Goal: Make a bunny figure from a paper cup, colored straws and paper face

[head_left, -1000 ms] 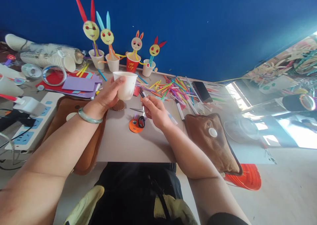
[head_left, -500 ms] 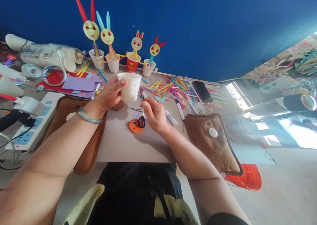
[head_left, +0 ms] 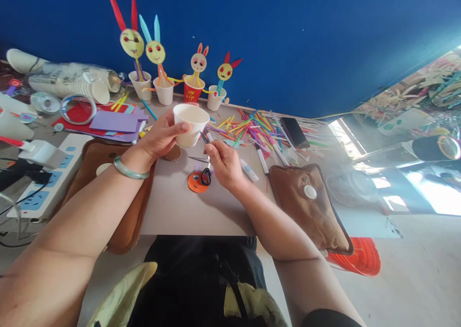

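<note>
Compared with a second ago, the tapered white paper cup (head_left: 191, 134) has shifted towards the right hand (head_left: 225, 163) and tipped, so that more of its inside shows. The left hand (head_left: 163, 134) holds it from the cup's left side, thumb on the outer wall near the rim, fingers wrapped behind. The right hand, just right of the cup, pinches a slim dark pointed tool (head_left: 204, 137) between thumb and finger; its tip is at the cup's lower wall, but whether it touches cannot be told. Below the cup, black-handled metal scissors (head_left: 208, 167) overlap a flat orange disc (head_left: 195, 187) on the pale grey table (head_left: 201, 216). Right of the cup are a heap of multicoloured straws (head_left: 248, 131) and a brown plush pouch (head_left: 306, 216). Behind the cup, four rabbit-eared paper figures (head_left: 155, 53) stand in cups against a deep blue wall (head_left: 288, 39).
</note>
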A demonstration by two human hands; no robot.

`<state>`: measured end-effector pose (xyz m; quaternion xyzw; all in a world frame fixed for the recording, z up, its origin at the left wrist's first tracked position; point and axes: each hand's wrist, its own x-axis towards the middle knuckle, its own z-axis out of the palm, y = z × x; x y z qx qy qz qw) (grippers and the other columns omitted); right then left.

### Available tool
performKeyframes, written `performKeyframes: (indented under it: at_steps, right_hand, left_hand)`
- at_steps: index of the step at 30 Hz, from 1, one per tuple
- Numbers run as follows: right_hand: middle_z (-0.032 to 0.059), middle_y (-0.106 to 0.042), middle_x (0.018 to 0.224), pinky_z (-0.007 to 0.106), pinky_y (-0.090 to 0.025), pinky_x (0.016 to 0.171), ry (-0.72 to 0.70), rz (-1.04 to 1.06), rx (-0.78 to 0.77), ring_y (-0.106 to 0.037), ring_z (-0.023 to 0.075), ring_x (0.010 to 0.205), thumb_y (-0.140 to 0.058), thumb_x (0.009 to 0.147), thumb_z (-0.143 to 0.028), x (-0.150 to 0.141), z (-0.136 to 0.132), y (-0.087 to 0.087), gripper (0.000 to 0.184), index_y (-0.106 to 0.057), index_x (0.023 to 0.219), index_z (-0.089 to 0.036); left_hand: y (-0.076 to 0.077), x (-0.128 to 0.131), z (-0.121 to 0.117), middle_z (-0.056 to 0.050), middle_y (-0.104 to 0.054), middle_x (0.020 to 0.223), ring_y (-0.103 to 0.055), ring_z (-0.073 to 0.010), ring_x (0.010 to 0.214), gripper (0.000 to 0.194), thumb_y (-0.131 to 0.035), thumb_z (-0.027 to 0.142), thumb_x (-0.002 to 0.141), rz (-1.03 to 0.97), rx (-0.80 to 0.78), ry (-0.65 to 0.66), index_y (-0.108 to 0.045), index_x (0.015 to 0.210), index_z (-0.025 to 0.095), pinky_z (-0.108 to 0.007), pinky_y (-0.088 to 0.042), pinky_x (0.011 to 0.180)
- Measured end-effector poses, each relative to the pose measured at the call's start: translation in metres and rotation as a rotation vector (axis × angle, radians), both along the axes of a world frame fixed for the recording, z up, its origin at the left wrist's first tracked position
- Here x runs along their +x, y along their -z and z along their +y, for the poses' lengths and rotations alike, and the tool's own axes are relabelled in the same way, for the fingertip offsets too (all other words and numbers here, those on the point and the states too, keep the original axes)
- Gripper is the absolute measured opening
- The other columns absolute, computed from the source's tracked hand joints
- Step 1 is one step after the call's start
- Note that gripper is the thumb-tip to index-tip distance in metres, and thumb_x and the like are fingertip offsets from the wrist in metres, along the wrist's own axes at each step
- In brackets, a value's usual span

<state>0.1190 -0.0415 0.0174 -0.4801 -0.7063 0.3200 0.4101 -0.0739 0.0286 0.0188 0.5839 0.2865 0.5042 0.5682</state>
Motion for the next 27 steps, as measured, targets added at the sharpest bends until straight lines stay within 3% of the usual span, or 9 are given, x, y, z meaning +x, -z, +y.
performKeyframes:
  at_steps: [5, 11, 16, 20, 27]
  right_hand:
    - [-0.0029, -0.045, 0.061, 0.026, -0.034, 0.056, -0.079, 0.142, -0.126, -0.044, 0.0129, 0.059, -0.044, 0.092, -0.077, 0.0, 0.004, 0.001, 0.058, -0.057, 0.078, -0.022]
    - [-0.0048, -0.041, 0.058, 0.025, -0.032, 0.052, -0.125, 0.209, -0.178, -0.039, 0.0113, 0.055, -0.049, 0.091, -0.076, 0.001, 0.008, 0.004, 0.056, -0.057, 0.078, -0.022]
    - [-0.0039, -0.044, 0.061, 0.026, -0.033, 0.056, -0.08, 0.103, -0.116, -0.041, 0.0117, 0.058, -0.047, 0.094, -0.073, 0.001, 0.005, -0.001, 0.054, -0.056, 0.078, -0.021]
    - [-0.0033, -0.048, 0.065, 0.026, -0.035, 0.061, -0.069, -0.003, -0.021, -0.041, 0.0113, 0.062, -0.048, 0.098, -0.059, 0.003, 0.004, -0.005, 0.044, -0.055, 0.077, -0.021]
    - [-0.0044, -0.046, 0.061, 0.026, -0.03, 0.059, 0.0, -0.194, 0.082, -0.037, 0.0118, 0.058, -0.05, 0.098, -0.045, 0.008, 0.005, -0.003, 0.032, -0.051, 0.075, -0.023]
  left_hand:
    - [0.002, -0.001, 0.003, -0.007, -0.073, 0.111, -0.07, -0.0261, 0.101, 0.074, -0.093, 0.057, 0.055, -0.127, -0.036, 0.023, -0.066, 0.117, 0.025, -0.036, -0.058, 0.082]
    - [0.003, 0.001, 0.002, -0.006, -0.074, 0.105, -0.07, -0.0255, 0.098, 0.077, -0.093, 0.057, 0.057, -0.117, -0.019, 0.015, -0.065, 0.12, 0.024, -0.035, -0.058, 0.081]
    - [0.006, 0.002, 0.003, -0.009, -0.074, 0.102, -0.071, -0.0266, 0.095, 0.085, -0.093, 0.06, 0.054, -0.073, 0.023, -0.02, -0.064, 0.123, 0.019, -0.035, -0.057, 0.079]
    - [0.011, 0.001, 0.006, -0.009, -0.075, 0.098, -0.072, -0.0251, 0.089, 0.085, -0.091, 0.063, 0.057, -0.033, 0.049, -0.026, -0.064, 0.125, 0.019, -0.034, -0.057, 0.077]
    - [0.014, 0.0, 0.007, -0.009, -0.075, 0.098, -0.072, -0.0269, 0.093, 0.085, -0.089, 0.065, 0.058, 0.028, 0.072, -0.058, -0.064, 0.124, 0.018, -0.034, -0.057, 0.077]
